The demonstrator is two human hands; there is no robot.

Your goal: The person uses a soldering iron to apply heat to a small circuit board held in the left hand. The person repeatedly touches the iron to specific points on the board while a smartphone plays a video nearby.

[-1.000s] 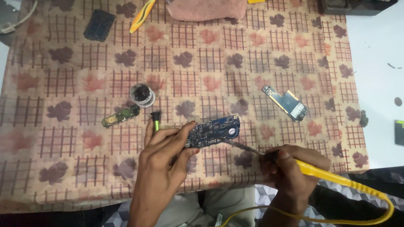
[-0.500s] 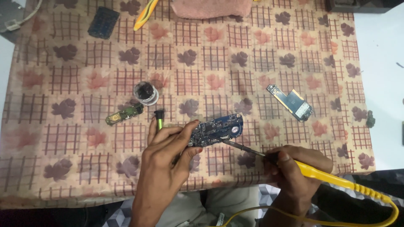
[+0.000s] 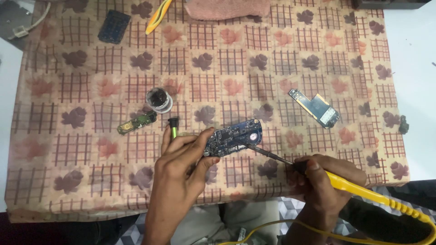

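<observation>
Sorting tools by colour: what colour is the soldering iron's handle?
Yellow; the soldering iron in the right hand shows best in the head view.

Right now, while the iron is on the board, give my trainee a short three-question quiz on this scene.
1. True or false: the left hand holds the blue circuit board.
2. Which tool is in the right hand? A) tweezers B) yellow-handled soldering iron C) brush
3. Fill in: just above the green-handled tool on the patterned cloth sits a small round ____.

Key:
1. True; the fingers pinch its left end.
2. B; its tip meets the board.
3. Tin, with dark contents.
</observation>
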